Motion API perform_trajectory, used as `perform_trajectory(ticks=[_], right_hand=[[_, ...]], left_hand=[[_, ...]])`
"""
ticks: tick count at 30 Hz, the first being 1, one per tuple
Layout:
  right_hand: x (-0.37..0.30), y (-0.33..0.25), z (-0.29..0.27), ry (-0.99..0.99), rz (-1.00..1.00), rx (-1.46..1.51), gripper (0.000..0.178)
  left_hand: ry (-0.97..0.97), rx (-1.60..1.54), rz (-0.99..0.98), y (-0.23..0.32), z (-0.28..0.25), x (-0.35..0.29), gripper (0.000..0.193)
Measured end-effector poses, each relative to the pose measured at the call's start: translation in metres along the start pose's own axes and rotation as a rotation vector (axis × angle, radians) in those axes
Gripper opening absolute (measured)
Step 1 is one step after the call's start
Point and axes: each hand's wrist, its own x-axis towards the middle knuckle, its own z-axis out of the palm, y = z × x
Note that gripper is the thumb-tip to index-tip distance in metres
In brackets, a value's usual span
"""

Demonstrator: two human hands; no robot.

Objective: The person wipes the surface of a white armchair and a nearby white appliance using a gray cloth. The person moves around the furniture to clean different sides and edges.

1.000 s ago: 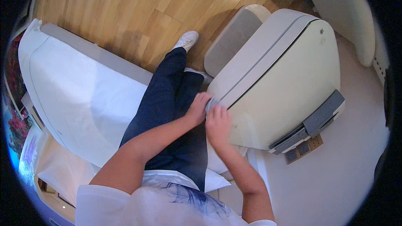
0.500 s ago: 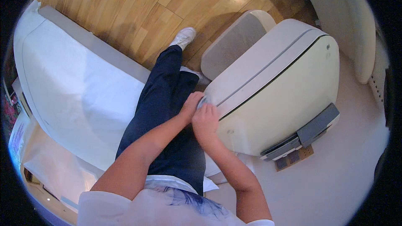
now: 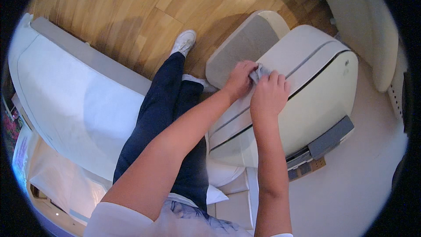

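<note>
A pale, rounded bedside cabinet [image 3: 324, 92] stands to my right, with a dark gap running along the edge of its top. Over its light front face, I have a small crumpled grey cloth [image 3: 258, 73] between both hands. My left hand [image 3: 239, 80] pinches the cloth from the left side, its fingers curled. On the other side, my right hand [image 3: 270, 93] has its fingers bent down over the cloth, close to the cabinet's top edge. The fingertips of both hands are partly hidden.
A bed with a white sheet [image 3: 79, 83] lies to my left. Beyond the cabinet is a low grey-topped piece with rounded corners [image 3: 241, 44]. A dark grey flat object [image 3: 332, 137] sits at the cabinet's right edge. Wood flooring [image 3: 144, 8] stretches ahead.
Both hands have moved with the cloth from the cabinet's near left corner, away from me and rightward along its front. My arms are stretched farther out.
</note>
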Motion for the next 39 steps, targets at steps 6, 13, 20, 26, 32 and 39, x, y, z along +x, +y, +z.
perform_trajectory(ticks=[6,13,20,26,32,39], right_hand=[[-0.062,-0.053,0.016,-0.319,-0.102,0.157,0.01],[-0.028,-0.027,0.011,-0.358,-0.121,0.122,0.011],[0.079,0.068,-0.033,0.013,0.092,-0.103,0.013],[0.037,0.042,-0.031,-0.062,-0.009,0.037,0.014],[-0.017,-0.002,-0.012,-0.273,-0.219,0.1,0.016],[0.08,0.075,-0.042,-0.116,-0.11,-0.009,0.018]], left_hand=[[-0.177,0.044,-0.2,-0.025,-0.042,-0.091,0.038],[-0.181,0.041,-0.263,-0.01,-0.033,-0.064,0.047],[-0.016,-0.086,0.017,0.06,0.024,0.096,0.043],[-0.178,-0.034,-0.045,0.031,0.008,0.046,0.044],[-0.309,-0.029,-0.302,0.041,-0.041,-0.026,0.039],[-0.266,-0.013,-0.077,0.044,0.018,0.062,0.036]])
